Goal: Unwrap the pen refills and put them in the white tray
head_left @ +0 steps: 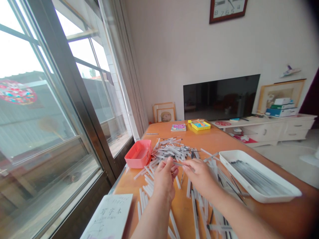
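Note:
Both my hands meet above a heap of white pen barrels and thin refills spread over the orange table. My left hand has its fingers curled and pinches one end of a thin pen part. My right hand is closed on the other end of that same part. More white barrels lie on the table under my forearms. What exactly the small part is, barrel or refill, I cannot make out.
A pink plastic box sits left of the heap. A white tray with assembled pens lies on the right. A white exercise book rests at the near left corner. A yellow box and a small card pack are at the far end.

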A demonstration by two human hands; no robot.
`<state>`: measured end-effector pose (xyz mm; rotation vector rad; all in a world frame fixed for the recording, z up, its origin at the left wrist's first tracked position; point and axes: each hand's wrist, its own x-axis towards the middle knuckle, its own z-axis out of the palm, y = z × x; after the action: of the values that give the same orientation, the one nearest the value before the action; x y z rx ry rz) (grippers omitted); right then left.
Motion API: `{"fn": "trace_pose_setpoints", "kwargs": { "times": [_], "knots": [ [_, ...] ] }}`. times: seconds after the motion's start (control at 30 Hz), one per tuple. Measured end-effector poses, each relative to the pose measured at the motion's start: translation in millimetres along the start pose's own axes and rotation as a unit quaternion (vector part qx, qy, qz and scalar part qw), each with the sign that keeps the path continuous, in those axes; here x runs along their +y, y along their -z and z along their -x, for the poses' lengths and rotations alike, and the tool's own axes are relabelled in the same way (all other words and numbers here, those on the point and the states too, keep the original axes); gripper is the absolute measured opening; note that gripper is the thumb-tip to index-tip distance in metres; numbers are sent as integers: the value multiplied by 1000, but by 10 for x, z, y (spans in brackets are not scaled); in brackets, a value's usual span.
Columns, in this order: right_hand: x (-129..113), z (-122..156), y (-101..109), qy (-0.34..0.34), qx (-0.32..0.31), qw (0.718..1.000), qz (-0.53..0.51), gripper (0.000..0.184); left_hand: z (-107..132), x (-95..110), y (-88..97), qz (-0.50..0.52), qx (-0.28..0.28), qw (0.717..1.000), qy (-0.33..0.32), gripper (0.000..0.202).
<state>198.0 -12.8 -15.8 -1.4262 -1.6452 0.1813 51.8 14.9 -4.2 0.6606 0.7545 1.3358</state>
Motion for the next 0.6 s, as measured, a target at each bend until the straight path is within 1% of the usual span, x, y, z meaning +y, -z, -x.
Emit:
{"fn": "trace_pose_setpoints", "kwargs": {
  "times": [0.07, 0.13, 0.23, 0.3, 0.37, 0.43, 0.5, 0.53, 0.6],
  "knots": [
    [-59, -4, 35, -1, -27, 998, 52, 22, 15, 7, -15, -15, -6, 1000, 11, 43],
    [-135, -12, 97, -11, -49, 995, 81, 19, 30, 17, -24, -29, -21, 999, 9, 41],
    [-249, -46, 242, -21, -50, 992, 111, 16, 48, 31, -27, -63, -39, 997, 12, 40],
    [-296, -95, 370, -35, -46, 990, 127, 16, 51, 38, -23, -79, -34, 996, 10, 42],
    [-289, -164, 516, -62, -53, 988, 134, 17, 44, 44, -11, -91, -23, 996, 4, 46],
    [-213, -233, 679, -100, -63, 984, 134, 19, 28, 50, 10, -95, -15, 995, -4, 50],
    [-69, -271, 855, -141, -60, 980, 130, 19, 4, 56, 38, -93, -10, 996, -14, 51],
    [23, -267, 943, -159, -49, 977, 130, 18, -9, 59, 53, -90, -7, 996, -19, 50],
    [229, -207, 1107, -186, -6, 973, 140, 15, -37, 65, 80, -82, 4, 996, -28, 49]
  ]
}}
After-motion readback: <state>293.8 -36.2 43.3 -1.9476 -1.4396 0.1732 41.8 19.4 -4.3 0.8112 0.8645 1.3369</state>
